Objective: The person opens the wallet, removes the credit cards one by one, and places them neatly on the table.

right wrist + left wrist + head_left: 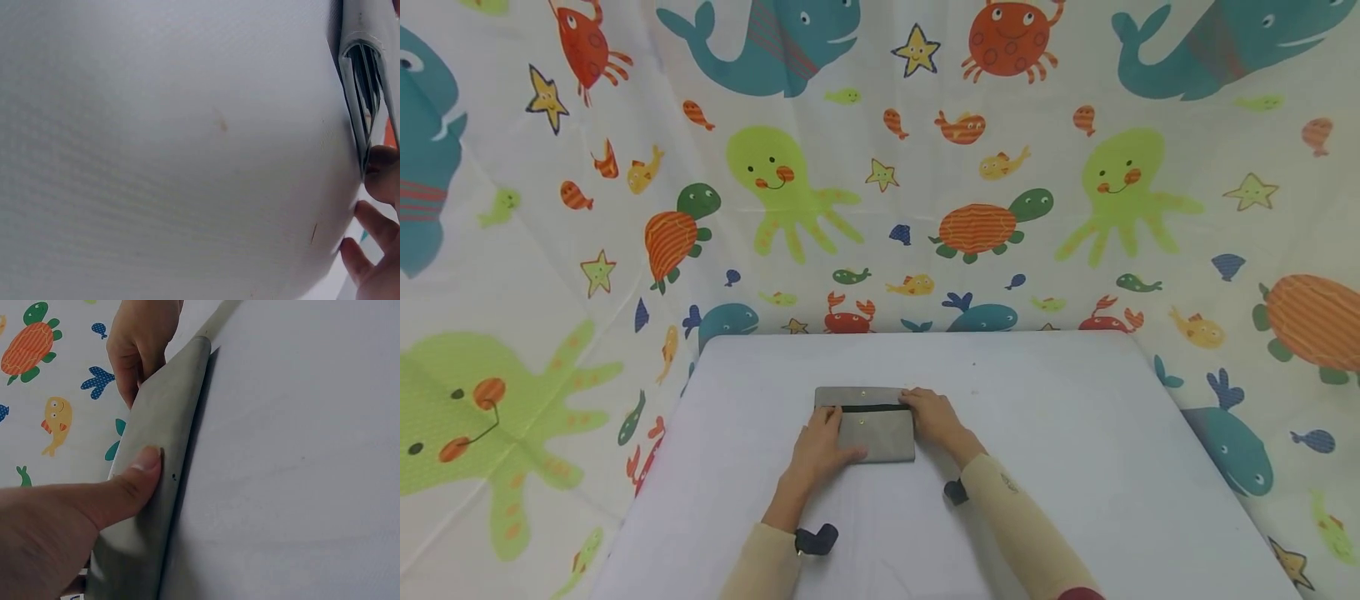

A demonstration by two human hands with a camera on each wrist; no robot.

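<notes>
A grey wallet (883,440) lies on the white table with its flap (857,396) raised along the far side, a dark gap between flap and body. My left hand (820,454) grips the wallet's left part; in the left wrist view the thumb (134,484) presses on its grey face. At the far right corner, my right hand (934,417) pinches the flap's edge. From the right wrist view, the wallet's end (361,81) shows layered compartments, with the right fingers (378,225) just below. Small studs dot the flap and body.
The white table (1037,400) spreads around the wallet, with a few small marks on its surface. Behind and beside it hangs a curtain (880,275) printed with sea animals. Dark wrist straps (817,540) sit over the beige sleeves (1022,517).
</notes>
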